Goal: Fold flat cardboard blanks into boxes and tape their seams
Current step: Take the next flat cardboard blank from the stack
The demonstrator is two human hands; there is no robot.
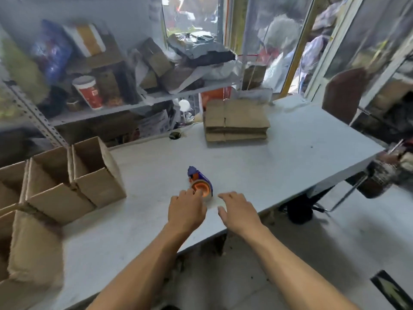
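A purple and orange tape dispenser (199, 180) lies on the white table (279, 157), near its front edge. My left hand (186, 209) reaches it from the near side, fingertips touching the orange roll hub, fingers relaxed. My right hand (238, 211) hovers just right of the dispenser, fingers spread and holding nothing. A stack of flat cardboard blanks (235, 120) sits at the table's far side. Several folded, open-topped boxes (93, 173) stand in a row at the table's left end.
A metal shelf (143, 101) crowded with cartons, a red cup and bags stands behind the table. A brown chair back (344, 95) is at the far right. A small hole (174, 135) marks the tabletop near the back edge. Floor lies below the front edge.
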